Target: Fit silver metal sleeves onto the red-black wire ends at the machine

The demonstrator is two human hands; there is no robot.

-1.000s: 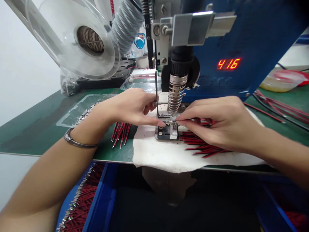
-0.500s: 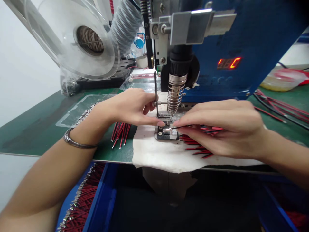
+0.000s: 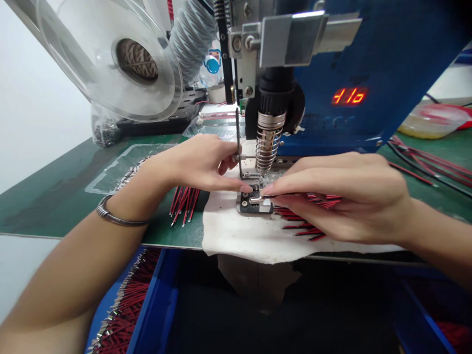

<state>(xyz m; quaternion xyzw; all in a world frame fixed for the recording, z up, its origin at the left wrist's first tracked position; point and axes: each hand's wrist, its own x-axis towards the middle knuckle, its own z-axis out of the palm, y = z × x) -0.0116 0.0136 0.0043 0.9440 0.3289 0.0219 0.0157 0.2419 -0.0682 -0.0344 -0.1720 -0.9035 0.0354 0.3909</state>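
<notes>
My right hand [image 3: 354,196] is closed in a pinch on a thin wire, dark where it shows. At its left end sits a small shiny metal connector [image 3: 255,200], over the black fixture [image 3: 254,209] below the machine's spring-wrapped tip [image 3: 271,142]. My left hand [image 3: 206,162] reaches in from the left with its thumb stretched out to the fixture's edge. Its other fingers bend beside the upright metal bracket [image 3: 238,142], apart from the thumb and partly hidden. Red-and-black wires [image 3: 302,221] lie under my right hand on a white cloth [image 3: 236,233].
A blue machine [image 3: 324,123] with a lit red display stands behind. More wires [image 3: 184,204] and a clear tray [image 3: 110,172] of metal parts lie left on the green table [image 3: 44,196]. Below its edge, a blue bin [image 3: 157,305] holds wires with metal ends. A clear reel [image 3: 88,64] hangs upper left.
My right hand has shifted very slightly, and the connector in front of it has tilted a little. The red display reads differently. My left hand stays in place.
</notes>
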